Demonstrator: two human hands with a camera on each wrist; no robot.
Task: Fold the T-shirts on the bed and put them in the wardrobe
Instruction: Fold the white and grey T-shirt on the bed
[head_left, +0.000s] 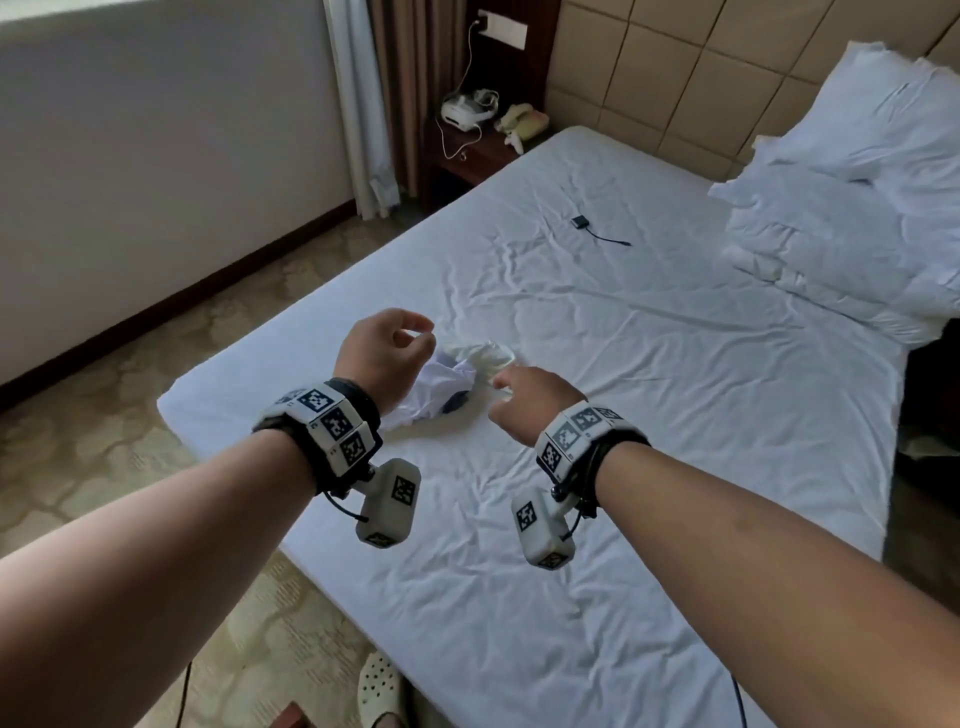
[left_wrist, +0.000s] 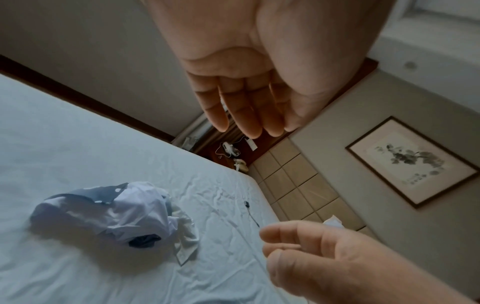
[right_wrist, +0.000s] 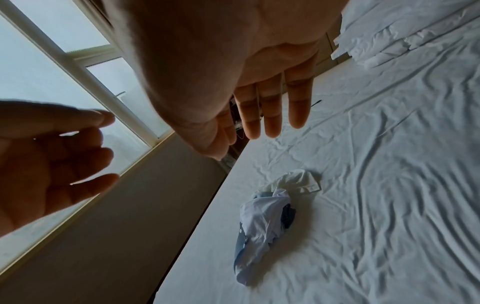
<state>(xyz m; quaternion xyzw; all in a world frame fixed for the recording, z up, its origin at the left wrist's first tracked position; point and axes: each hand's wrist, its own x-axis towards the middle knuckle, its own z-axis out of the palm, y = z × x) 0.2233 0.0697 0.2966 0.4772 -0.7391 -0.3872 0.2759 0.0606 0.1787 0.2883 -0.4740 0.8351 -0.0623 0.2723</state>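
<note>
Crumpled T-shirts (head_left: 447, 382) heaped near the bed (head_left: 649, 467) corner, long axis along its edge. Left hand (head_left: 382, 353) and right hand (head_left: 524, 402) flanking above, loosely spread, empty; right seemingly nearer.

On the white bed sheet (head_left: 623, 364) lie a pale-blue T-shirt (right_wrist: 262, 226) with navy trim and a white T-shirt (right_wrist: 298, 181).

Crumpled T-shirts (head_left: 447, 384) on the bed (head_left: 649, 467), near its left edge, a small device with cable (head_left: 597, 231) farther up the bed toward the headboard (head_left: 675, 78). Pillows (head_left: 857, 197) piled at the bed's right, against the headboard; nightstand (head_left: 478, 150) left of the bed's head.
</note>
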